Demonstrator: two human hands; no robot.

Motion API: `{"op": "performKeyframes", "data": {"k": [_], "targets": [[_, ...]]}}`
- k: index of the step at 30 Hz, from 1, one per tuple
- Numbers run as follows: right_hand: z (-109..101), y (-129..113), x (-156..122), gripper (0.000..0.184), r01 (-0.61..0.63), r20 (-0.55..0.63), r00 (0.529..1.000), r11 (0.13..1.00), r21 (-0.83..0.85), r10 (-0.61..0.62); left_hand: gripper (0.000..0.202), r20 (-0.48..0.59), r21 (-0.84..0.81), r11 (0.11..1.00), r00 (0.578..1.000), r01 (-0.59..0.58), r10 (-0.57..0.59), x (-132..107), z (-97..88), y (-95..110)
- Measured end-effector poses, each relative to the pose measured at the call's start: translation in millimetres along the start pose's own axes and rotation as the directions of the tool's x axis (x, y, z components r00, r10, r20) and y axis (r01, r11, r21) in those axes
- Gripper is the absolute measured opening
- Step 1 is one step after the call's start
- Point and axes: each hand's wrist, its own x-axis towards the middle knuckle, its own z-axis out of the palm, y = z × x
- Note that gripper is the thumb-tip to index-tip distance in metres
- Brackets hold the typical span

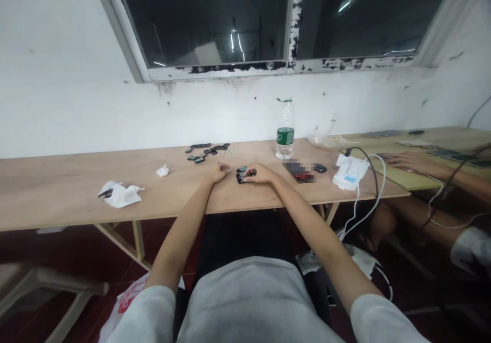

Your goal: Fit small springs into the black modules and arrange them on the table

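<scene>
My right hand (260,173) rests on the wooden table with thumb and fingers closed at a small dark flat piece with a grey-green face (241,170). A few such pieces lie together under and beside its fingertips. Just to the left, my left hand (220,172) lies on the table with its fingers curled inward; whatever it may hold is too small to make out. Behind the left hand is a loose group of similar black and grey-green pieces (198,157). Tiny pale bits (226,151) are scattered beside that group.
A water bottle (284,137) stands near the wall. To the right lie a phone (297,170), a black mouse-like object (319,168) and a white power strip (350,173) with cables. Crumpled tissues (121,194) are at left. Another person's hand (408,161) rests at the neighbouring table.
</scene>
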Motion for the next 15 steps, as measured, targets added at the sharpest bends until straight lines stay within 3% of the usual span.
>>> {"op": "performKeyframes", "data": {"k": [7,15], "targets": [[-1.4,-4.0,-2.5,0.025,-0.064,0.006,0.998,0.998,-0.003,0.064,0.027,0.024,-0.034,0.999,0.999,0.03,-0.029,-0.3,-2.8,1.6],[-4.5,-10.7,-4.6,0.021,-0.083,0.013,0.997,0.997,0.006,0.083,0.038,-0.08,-0.157,0.987,0.996,0.015,-0.028,-5.3,-5.8,6.5]]}}
